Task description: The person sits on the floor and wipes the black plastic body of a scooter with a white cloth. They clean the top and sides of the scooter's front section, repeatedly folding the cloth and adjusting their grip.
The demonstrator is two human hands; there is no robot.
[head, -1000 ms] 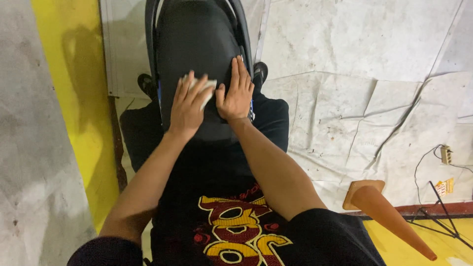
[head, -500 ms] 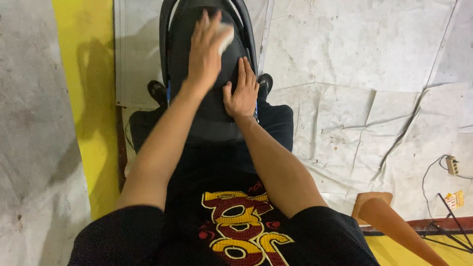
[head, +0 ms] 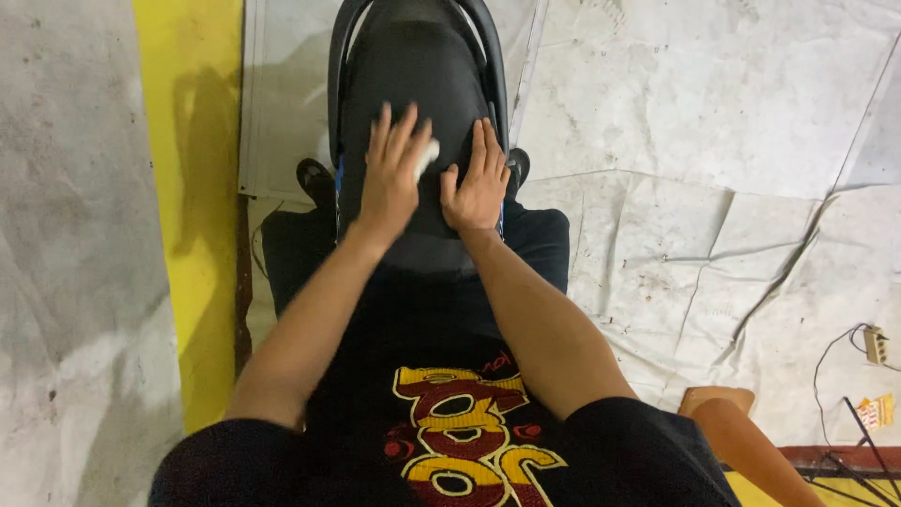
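Black seat (head: 413, 84) underfoot of wiping step: left hand (head: 394, 174), fingers spread, presses white cloth (head: 427, 155) at seat's middle; right hand (head: 477, 188) flat, bracing. Next stroke likely needs steady pressure.

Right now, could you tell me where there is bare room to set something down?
Free: the pale sheeting right of the black seat, and the grey floor left of the yellow stripe. Crowded: the seat's near end, under left hand and right hand.

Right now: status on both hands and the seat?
Left hand flat on black seat, small white cloth under its fingers. Right hand flat on seat beside it, empty. Nothing else on the seat.
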